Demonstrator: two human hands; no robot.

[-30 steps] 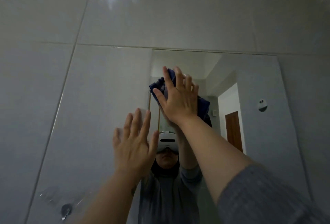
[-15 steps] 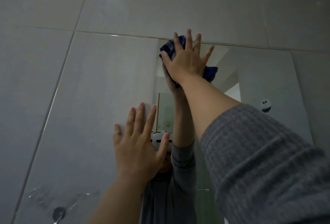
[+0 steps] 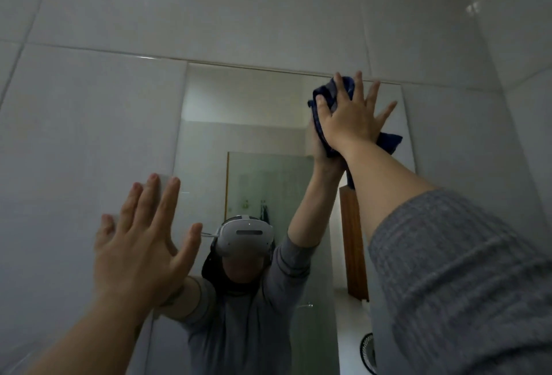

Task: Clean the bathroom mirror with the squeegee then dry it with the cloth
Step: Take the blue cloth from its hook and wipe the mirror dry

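Already on the drying step: right hand (image 3: 351, 123) presses a dark blue cloth (image 3: 331, 90) flat against the mirror (image 3: 254, 111), near its top right corner.

Squeegee not in view, so wiping with it looks done, as a judgement only. Cloth sits bunched under the spread palm, fingers splayed, pinned to the glass rather than gripped in a fist. Left hand (image 3: 140, 240) is spread and holds nothing, braced at the mirror's left edge over the tiled wall (image 3: 89, 135). Lower and middle glass likely remains to dry. No containers visible anywhere.
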